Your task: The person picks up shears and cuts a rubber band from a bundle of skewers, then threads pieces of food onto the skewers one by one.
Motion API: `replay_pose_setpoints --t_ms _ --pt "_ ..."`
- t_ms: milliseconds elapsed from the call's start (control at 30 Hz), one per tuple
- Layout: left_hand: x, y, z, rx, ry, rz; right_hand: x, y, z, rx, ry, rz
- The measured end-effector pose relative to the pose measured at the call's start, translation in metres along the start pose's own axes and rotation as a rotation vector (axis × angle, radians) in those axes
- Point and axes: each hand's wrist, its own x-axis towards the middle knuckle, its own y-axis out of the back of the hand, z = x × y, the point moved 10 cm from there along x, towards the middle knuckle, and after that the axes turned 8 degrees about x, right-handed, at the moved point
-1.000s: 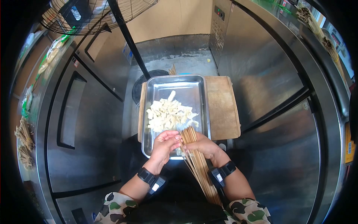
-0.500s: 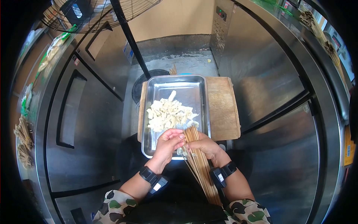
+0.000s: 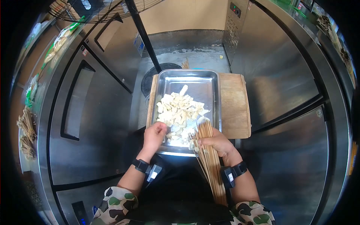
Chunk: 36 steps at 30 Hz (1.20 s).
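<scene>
A thick bundle of thin bamboo skewers [image 3: 211, 161] is gripped in my right hand [image 3: 220, 144], its upper ends over the near right part of the metal tray [image 3: 218, 97]. A few pale bits are on the skewers at the bundle's left side, beside my right thumb. Pale, cream-white food pieces [image 3: 178, 106] lie heaped in the tray, with smaller ones spread toward its near side. At the tray's near left side, my left hand [image 3: 154, 135] has its fingers curled together close to these pieces; what they hold, if anything, is hidden.
The tray rests on a wooden board [image 3: 234, 105]. Steel cabinets stand close on the left [image 3: 97, 123] and right [image 3: 277, 71]. A black pole [image 3: 144, 37] and a wire fan guard [image 3: 108, 13] are at the back left. Bundled sticks [image 3: 27, 127] lie on the left counter.
My left hand has left the skewer tips and moved left and down to the tray's near left side. The right hand still grips the bundle. The view has shifted slightly.
</scene>
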Motion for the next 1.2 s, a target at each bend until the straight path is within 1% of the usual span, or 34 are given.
replay_pose_setpoints --t_ms 33,100,133,233,267,367,467,567,600,700,833,967,1067,1200 --pt "-0.004 -0.003 0.003 0.090 -0.034 0.004 0.000 0.000 -0.001 0.006 0.011 0.000" --pt "-0.014 -0.008 0.027 0.267 -0.105 0.014 0.000 -0.002 -0.002 -0.025 -0.003 -0.003" --pt "-0.016 -0.014 0.030 0.314 -0.155 0.009 0.000 -0.003 -0.002 -0.042 -0.011 -0.005" --pt "-0.016 -0.022 0.032 0.434 -0.217 0.013 0.001 -0.002 0.001 -0.055 -0.020 0.003" --pt "-0.015 -0.023 0.030 0.460 -0.194 -0.003 0.002 -0.002 0.001 -0.061 -0.017 -0.003" --pt "-0.013 -0.022 0.021 0.342 -0.115 -0.030 0.004 -0.003 0.003 -0.064 -0.010 -0.013" --pt "-0.008 -0.017 -0.002 0.110 -0.018 0.038 0.006 -0.004 0.005 -0.053 -0.006 -0.003" --pt "-0.006 -0.032 -0.012 -0.498 0.165 -0.117 0.008 -0.004 0.008 -0.067 -0.022 -0.011" --pt "-0.011 -0.029 0.010 -0.588 0.211 -0.162 0.009 -0.005 0.009 -0.074 -0.024 -0.014" --pt "-0.014 -0.037 0.031 -0.803 0.311 -0.195 0.007 -0.009 0.008 -0.080 -0.021 -0.025" --pt "-0.015 -0.056 0.042 -0.825 0.341 -0.259 0.007 -0.012 0.007 -0.061 -0.012 -0.050" --pt "-0.015 -0.065 0.044 -0.950 0.401 -0.237 0.006 -0.013 0.006 -0.065 -0.009 -0.070" --pt "-0.015 -0.064 0.057 -0.961 0.349 -0.247 0.006 -0.013 0.007 -0.066 -0.015 -0.077" --pt "-0.015 -0.059 0.065 -0.894 0.311 -0.244 0.007 -0.012 0.009 -0.062 -0.017 -0.056"
